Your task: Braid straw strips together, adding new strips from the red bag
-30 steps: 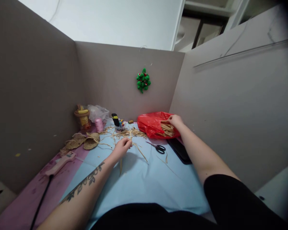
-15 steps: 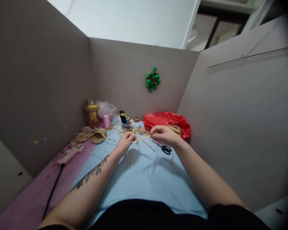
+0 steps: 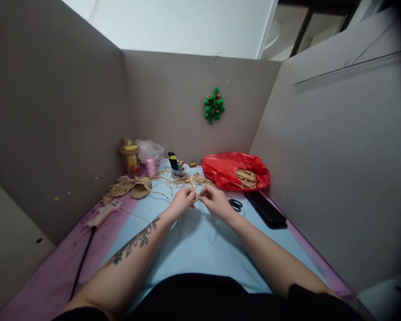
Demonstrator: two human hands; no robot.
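My left hand [image 3: 183, 201] and my right hand [image 3: 215, 203] meet above the blue cloth, fingertips pinched almost together. Between them are thin, straw-coloured dried strips [image 3: 193, 183]; one end sticks up past the fingers. Another pale strip [image 3: 180, 225] hangs below my left hand. Both hands are closed on the strips, though the fingers hide the exact grip. Behind the right wrist lie black-handled scissors [image 3: 235, 205], their blades covered by my hand. Beyond the fingers, several loose strips [image 3: 200, 179] are scattered on the cloth.
A red plastic bag [image 3: 220, 171] of dried strips stands at the back right, near a black flat case [image 3: 266, 210]. On the left are a glue gun [image 3: 103, 214], woven pieces [image 3: 141, 188], pink thread [image 3: 150, 167] and a lidded cup [image 3: 132, 159]. Grey panels [image 3: 187, 102] surround the table.
My right hand has moved left and down to meet my left hand, closing on the strips. The black case, hidden behind my right arm before, now shows.
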